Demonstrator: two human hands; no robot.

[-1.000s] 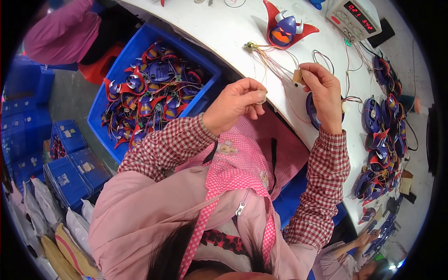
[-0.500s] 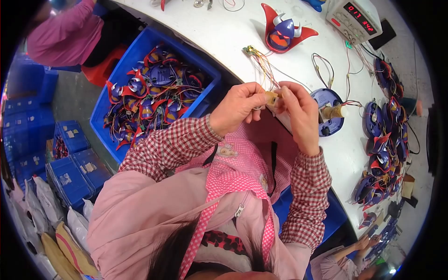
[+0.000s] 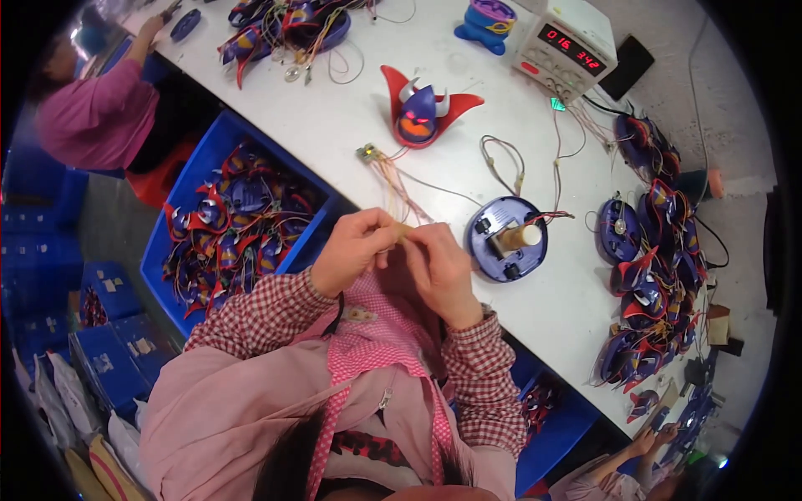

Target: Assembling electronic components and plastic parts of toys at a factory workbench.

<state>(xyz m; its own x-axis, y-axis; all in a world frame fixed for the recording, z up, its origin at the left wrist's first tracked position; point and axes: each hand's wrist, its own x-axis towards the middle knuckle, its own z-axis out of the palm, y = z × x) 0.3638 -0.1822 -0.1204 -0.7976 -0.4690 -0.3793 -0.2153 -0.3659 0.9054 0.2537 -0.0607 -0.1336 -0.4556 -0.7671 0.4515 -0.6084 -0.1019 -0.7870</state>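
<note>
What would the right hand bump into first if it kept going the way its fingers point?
The right hand points toward the left hand, so it would likely meet that hand's fingertips first; both already pinch the same small tan part.

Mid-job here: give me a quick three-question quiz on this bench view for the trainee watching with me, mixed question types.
1. True or false: both hands, the left hand and the right hand, meet at one small tan part with thin wires running from it.
2. Multiple choice: the round blue base lies where?
A. inside the blue bin
B. on the white table, beside the right hand
C. on top of the power supply
3. Fill in: the finished red-winged toy head stands on the table, on the far side of the ____ from the person.

Key: 1 true; 2 B; 3 hands.
</note>
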